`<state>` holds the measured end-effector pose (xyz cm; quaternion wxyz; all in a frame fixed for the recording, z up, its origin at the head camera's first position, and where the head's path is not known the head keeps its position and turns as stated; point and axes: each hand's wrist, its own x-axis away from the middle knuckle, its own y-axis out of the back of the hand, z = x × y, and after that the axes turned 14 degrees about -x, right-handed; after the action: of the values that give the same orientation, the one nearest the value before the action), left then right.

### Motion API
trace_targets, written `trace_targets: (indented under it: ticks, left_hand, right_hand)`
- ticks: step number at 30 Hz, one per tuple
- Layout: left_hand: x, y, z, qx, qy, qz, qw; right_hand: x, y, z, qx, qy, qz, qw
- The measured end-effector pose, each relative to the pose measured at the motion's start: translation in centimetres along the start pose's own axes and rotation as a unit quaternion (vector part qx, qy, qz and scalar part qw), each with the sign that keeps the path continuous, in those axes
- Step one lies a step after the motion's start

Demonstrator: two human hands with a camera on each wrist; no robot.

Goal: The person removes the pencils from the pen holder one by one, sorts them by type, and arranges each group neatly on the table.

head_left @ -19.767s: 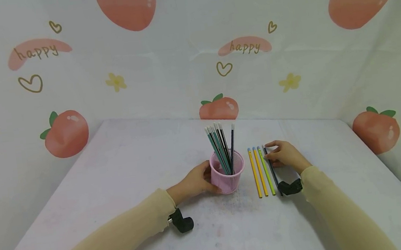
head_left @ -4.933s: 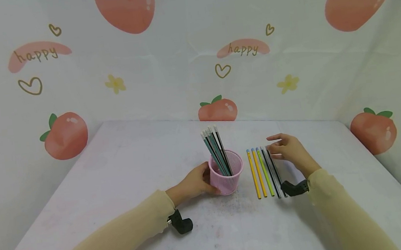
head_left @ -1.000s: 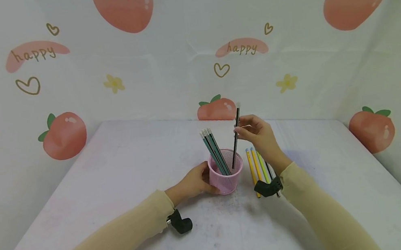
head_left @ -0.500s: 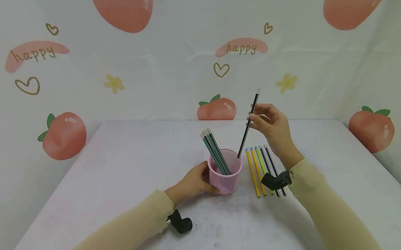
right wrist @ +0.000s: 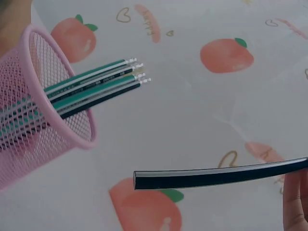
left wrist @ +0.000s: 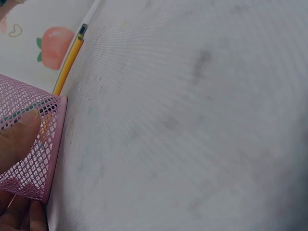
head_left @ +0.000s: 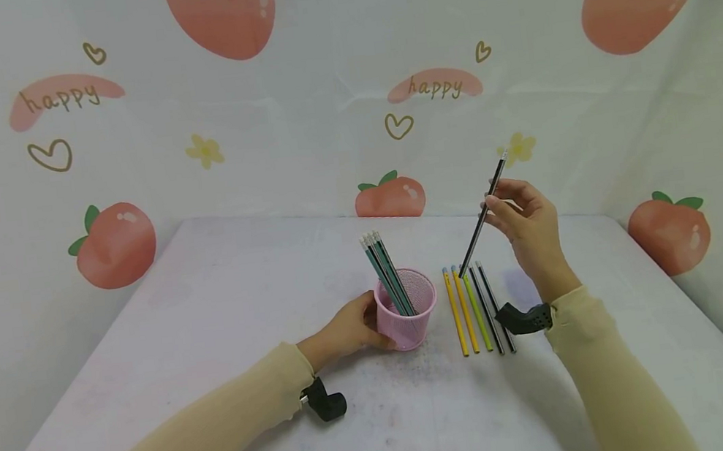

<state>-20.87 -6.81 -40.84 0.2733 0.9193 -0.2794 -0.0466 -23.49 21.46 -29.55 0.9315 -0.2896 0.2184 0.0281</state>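
My left hand (head_left: 346, 328) grips the side of a pink mesh pen cup (head_left: 406, 331), thumb and fingers on opposite sides of it in the left wrist view. Several green and black pencils (right wrist: 96, 86) with white eraser ends up lean inside the cup. To the right, my right hand (head_left: 527, 226) pinches a black pencil (head_left: 482, 216) with a silver stripe, held tilted in the air, its eraser end up. Below it on the table lies a row of pencils: two yellow pencils (head_left: 457, 318), a green pencil (head_left: 478, 316) and two black pencils (head_left: 498, 314).
The table (head_left: 261, 280) has a white cloth cover. Behind it hangs a white curtain (head_left: 300, 144) printed with peaches, hearts and flowers. Black wrist cameras (head_left: 327, 402) are strapped at both sleeves.
My right hand has drawn the black pencil up out of the cup and carried it right, over the row. Over the longer span, the row has grown and the cup holds fewer pencils. My left hand stays put.
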Motion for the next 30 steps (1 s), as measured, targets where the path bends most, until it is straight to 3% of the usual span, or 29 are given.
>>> trace_targets:
  ticks: [6, 17, 26, 30]
  left_hand:
    - [0.1, 0.0, -0.1, 0.001, 0.007, 0.000, 1.0000]
    - [0.2, 0.0, -0.3, 0.005, 0.008, -0.001, 1.0000]
    - [0.0, -0.1, 0.0, 0.001, -0.001, -0.004, 1.0000]
    - [0.0, -0.1, 0.1, 0.005, -0.001, -0.006, 1.0000]
  right_hand:
    - [0.1, 1.3, 0.4, 0.011, -0.015, -0.003, 1.000]
    - [1.0, 4.1, 1.0, 0.086, -0.060, -0.015, 0.994]
    - [1.4, 5.9, 0.9, 0.153, -0.103, -0.036, 0.982]
    - [1.4, 7.0, 0.6, 0.208, -0.136, -0.039, 0.968]
